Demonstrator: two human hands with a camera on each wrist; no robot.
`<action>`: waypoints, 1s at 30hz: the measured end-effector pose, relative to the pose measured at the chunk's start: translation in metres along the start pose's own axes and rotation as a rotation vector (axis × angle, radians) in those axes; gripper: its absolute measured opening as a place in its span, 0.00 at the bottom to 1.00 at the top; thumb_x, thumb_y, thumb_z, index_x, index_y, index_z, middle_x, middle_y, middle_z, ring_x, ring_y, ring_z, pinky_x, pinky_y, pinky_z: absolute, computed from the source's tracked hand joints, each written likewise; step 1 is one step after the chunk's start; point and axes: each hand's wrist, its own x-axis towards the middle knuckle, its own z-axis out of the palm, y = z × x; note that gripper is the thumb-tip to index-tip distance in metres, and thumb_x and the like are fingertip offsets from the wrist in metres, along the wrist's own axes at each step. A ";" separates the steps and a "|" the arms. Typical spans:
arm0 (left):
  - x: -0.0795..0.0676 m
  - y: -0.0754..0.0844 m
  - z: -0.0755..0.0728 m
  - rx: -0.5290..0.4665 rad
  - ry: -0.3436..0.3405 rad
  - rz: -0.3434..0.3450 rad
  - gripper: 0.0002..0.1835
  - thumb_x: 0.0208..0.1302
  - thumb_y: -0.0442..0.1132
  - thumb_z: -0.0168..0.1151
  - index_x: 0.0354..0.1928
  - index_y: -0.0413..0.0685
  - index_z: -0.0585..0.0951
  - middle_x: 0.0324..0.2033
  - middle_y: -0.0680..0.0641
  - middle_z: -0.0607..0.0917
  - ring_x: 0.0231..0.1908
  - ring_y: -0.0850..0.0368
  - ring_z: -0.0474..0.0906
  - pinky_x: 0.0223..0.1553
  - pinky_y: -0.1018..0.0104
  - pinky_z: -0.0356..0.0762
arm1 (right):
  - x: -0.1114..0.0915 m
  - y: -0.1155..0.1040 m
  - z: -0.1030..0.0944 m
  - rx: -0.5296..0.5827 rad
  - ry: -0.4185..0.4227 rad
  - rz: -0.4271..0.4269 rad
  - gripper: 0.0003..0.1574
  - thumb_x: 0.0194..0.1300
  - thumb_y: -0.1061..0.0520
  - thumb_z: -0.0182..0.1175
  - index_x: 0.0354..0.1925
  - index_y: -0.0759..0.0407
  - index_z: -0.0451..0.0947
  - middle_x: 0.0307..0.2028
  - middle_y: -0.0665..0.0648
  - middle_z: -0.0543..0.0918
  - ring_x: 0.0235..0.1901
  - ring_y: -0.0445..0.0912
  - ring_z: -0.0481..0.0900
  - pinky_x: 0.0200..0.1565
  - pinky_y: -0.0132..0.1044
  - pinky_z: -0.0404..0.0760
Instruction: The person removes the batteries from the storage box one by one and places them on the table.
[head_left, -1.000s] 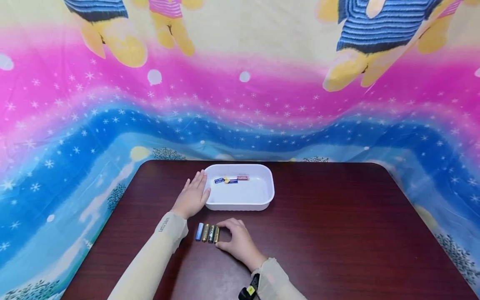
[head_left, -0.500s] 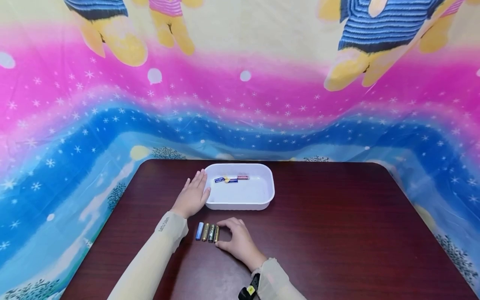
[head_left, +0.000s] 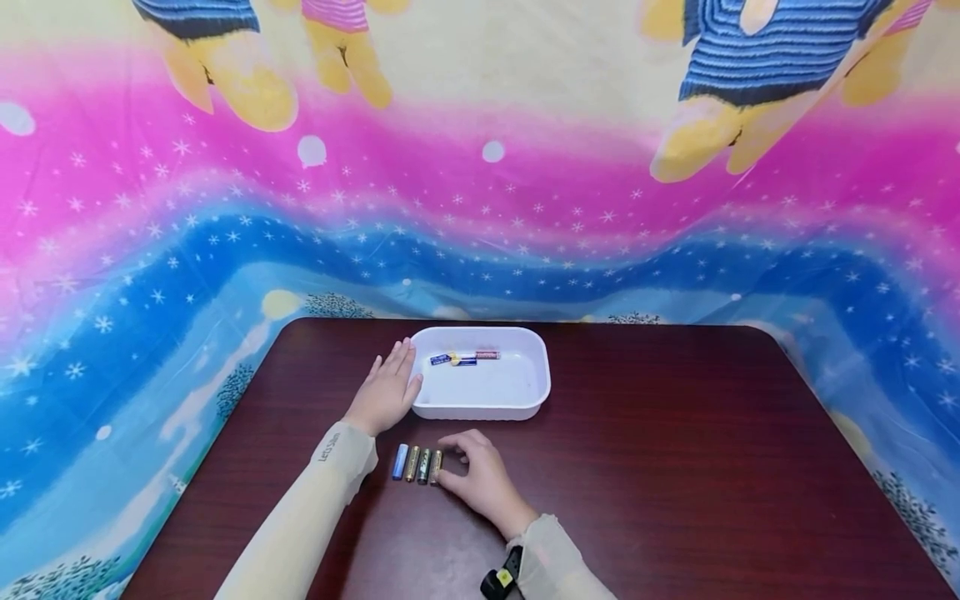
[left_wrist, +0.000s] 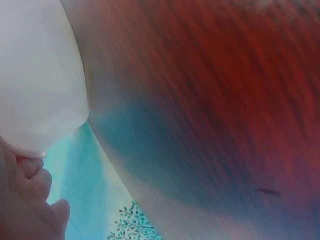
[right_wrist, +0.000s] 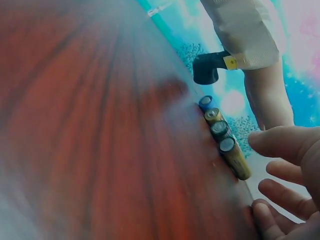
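My left hand (head_left: 381, 393) rests with straight fingers against the left wall of a white plastic tray (head_left: 480, 412). In the tray lie a red battery (head_left: 487, 355) and blue batteries (head_left: 440, 360) touching at the back. Several batteries stand in a side-by-side row on the table in front: a blue battery (head_left: 400, 462) at the left, a gold one (head_left: 412, 463), a dark one (head_left: 423, 466), and a gold battery (head_left: 437, 467) at the right end. Just right of this row, my right hand (head_left: 483, 479) holds nothing; its thumb (right_wrist: 280, 142) is apart from the batteries in the right wrist view.
The dark red wooden table (head_left: 675, 450) extends to the right of the tray and hands. A printed cloth (head_left: 480, 208) hangs behind and around it. A black strap with a yellow mark (head_left: 504, 575) is on the right wrist.
The right hand's thumb and fingers have drawn slightly right, off the ends of the right-hand gold battery. The left hand and tray stay in place.
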 end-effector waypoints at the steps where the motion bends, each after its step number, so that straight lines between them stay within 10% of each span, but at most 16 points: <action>1: 0.000 0.000 0.000 -0.001 0.002 0.001 0.33 0.74 0.52 0.37 0.73 0.42 0.49 0.73 0.46 0.48 0.72 0.53 0.38 0.69 0.50 0.37 | 0.001 -0.001 -0.001 0.012 0.007 -0.002 0.22 0.50 0.58 0.71 0.46 0.58 0.80 0.40 0.54 0.79 0.40 0.47 0.77 0.41 0.34 0.78; 30: 0.000 -0.001 -0.001 0.038 0.006 0.017 0.34 0.73 0.55 0.34 0.73 0.41 0.50 0.73 0.45 0.48 0.72 0.51 0.39 0.69 0.48 0.41 | 0.045 -0.024 -0.051 0.033 0.049 -0.060 0.08 0.60 0.61 0.61 0.40 0.59 0.81 0.31 0.48 0.80 0.31 0.39 0.78 0.34 0.35 0.81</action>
